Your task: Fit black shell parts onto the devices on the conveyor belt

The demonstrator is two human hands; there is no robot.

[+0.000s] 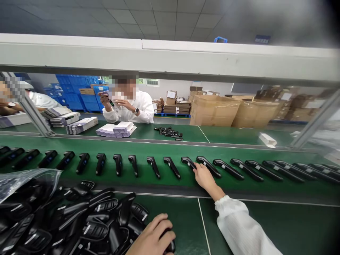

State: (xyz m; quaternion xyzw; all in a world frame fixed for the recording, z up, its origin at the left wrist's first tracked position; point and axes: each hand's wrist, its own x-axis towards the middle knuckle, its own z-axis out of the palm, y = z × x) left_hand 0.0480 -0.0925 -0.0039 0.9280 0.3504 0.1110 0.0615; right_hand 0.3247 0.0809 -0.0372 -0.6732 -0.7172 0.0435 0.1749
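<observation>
black handheld devices (118, 165), approx 20, lie in 1 row along the green conveyor belt (143, 180); exact no. unclear as they overlap at far r. r hand (205, 178) reaches over the belt, fingertips at the 12th or so from l, one angled device (187, 161); can't tell if they grip it or just touch. l hand (153, 236) is low in view, fingers curled round 1 black part (170, 244), mostly hidden by the hand, just beside a big heap of black casings (95, 230), too many & tangled to count. 1 clear plastic bag (50, 174) covers the heap's upper l corner.

opp. side: 2 co-workers, 1 facing w/ both hands raised, 1 at far l partly cut off by a metal post (34, 109). on the far bench (192, 131): several stacks of white-purple boxes (117, 130), 1 small pile of black pieces (170, 132), 1 lone white box (267, 140). 1 long pale beam (170, 58) crosses the upper view, blocking part of the room. behind: 2 lg open cartons (215, 111), blue crates (75, 92).
</observation>
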